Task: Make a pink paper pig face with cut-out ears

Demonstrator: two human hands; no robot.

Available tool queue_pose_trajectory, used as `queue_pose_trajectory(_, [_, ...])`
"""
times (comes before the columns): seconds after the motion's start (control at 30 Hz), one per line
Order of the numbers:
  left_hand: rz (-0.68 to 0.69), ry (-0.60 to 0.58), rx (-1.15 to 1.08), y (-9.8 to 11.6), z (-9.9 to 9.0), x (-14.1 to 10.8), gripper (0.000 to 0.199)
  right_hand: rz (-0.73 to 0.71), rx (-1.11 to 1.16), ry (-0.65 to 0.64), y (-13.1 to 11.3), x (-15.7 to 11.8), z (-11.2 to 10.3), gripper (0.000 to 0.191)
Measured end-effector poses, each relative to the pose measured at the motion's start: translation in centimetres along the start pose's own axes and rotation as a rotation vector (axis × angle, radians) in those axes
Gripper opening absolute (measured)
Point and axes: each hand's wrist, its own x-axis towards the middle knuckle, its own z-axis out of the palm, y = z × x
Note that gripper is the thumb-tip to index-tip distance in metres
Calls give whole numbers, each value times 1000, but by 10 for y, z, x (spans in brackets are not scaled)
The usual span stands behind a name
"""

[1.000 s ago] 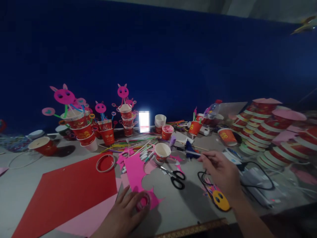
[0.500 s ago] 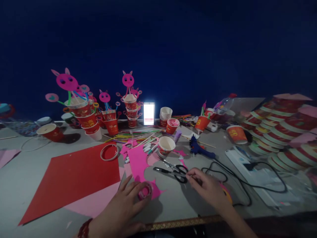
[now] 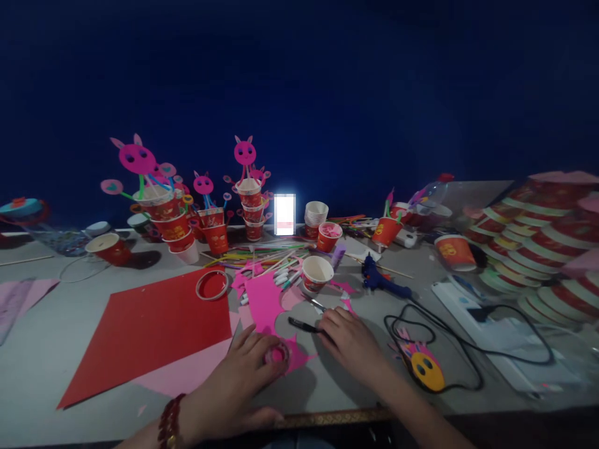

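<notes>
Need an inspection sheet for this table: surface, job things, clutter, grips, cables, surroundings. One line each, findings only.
Surface: grey table, patterned trim along near edge.
Job things: pink ring on cut pink card; pen; scissors, handles hidden.
Clutter: straws, markers, red sheet, cup stacks at right.
Grips: left grip, fingers at pink ring; right grip, over scissors and pen's near end. Neither's hold can be judged.
Cables: black cord from glue gun, looped around yellow face, crossing white box.
Surroundings: dark blue backdrop; bright, pixelated rectangle before it.
Other people: nothing seen.
</notes>
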Motion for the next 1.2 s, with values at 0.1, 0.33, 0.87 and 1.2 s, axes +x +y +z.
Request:
queue_pose_trajectory(0.1, [-32,148,-53,3,-1,3,57,44,91,-1,3,-3,-11,10])
queue_pose_trajectory(0.33, [-26,297,311,-4,-10,35,19,-40,358,-58,-21,-11,-26,14])
queue_pose_trajectory(0.87, [-326,372,318,-70,-43,-37,45,93,-8,327,40,-61,-49,28])
queue_pose_trajectory(1.2, [-335,370,419,-117,-24,13,35,187,974,-57,3,-52,-23,39])
